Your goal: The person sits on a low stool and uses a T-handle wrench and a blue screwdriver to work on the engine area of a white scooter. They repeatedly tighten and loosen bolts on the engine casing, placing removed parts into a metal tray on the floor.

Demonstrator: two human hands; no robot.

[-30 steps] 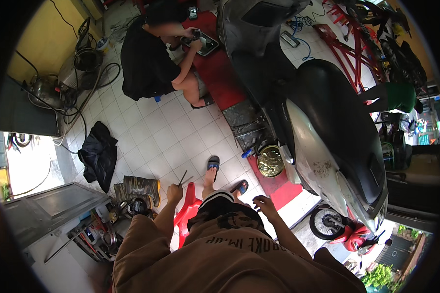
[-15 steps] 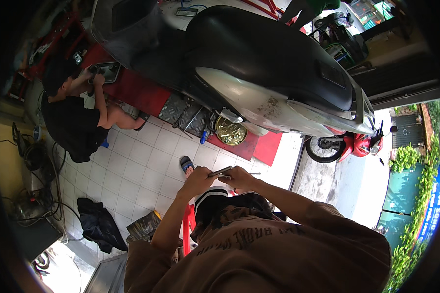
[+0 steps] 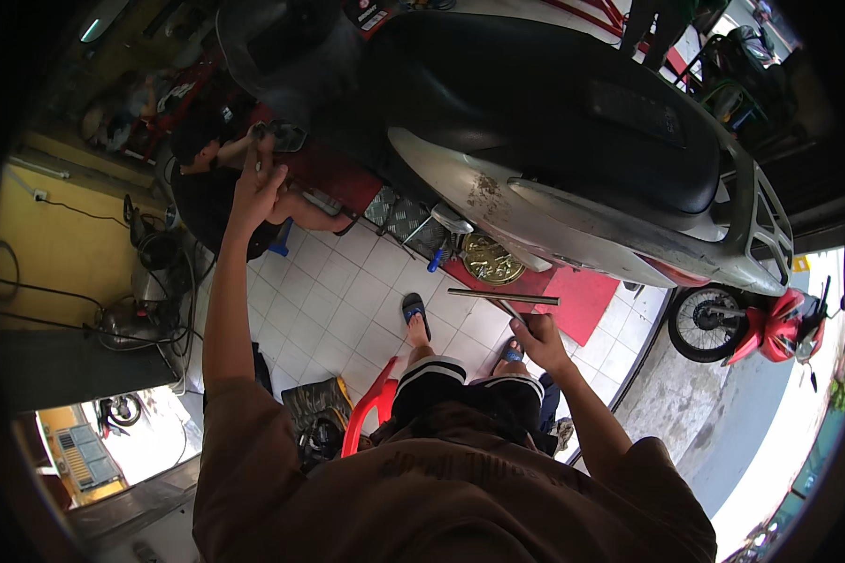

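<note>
Gripping 1 T-shaped metal tool (image 3: 503, 296) by its stem, right hand (image 3: 540, 343) closed round it, crossbar outward, appearing just below round gold tray (image 3: 488, 281) in head view, left hand (image 3: 256, 195) raised, fingers extended, thumb apart, scooter (image 3: 563, 211) ahead.

You hold a slim metal tool (image 3: 503, 296) in your right hand (image 3: 543, 345), raised clear of the tiled floor (image 3: 366, 314). Its bare, greyish silver surface catches a dull shine. One straight, round bar lies crosswise, nearly level in your view, its right end slightly lower. A second rod slants from near the bar's middle down and right into your fingers, so together they form a leaning T; you can't tell here whether they are joined or merely cross. The lower end is hidden inside your grip.
</note>
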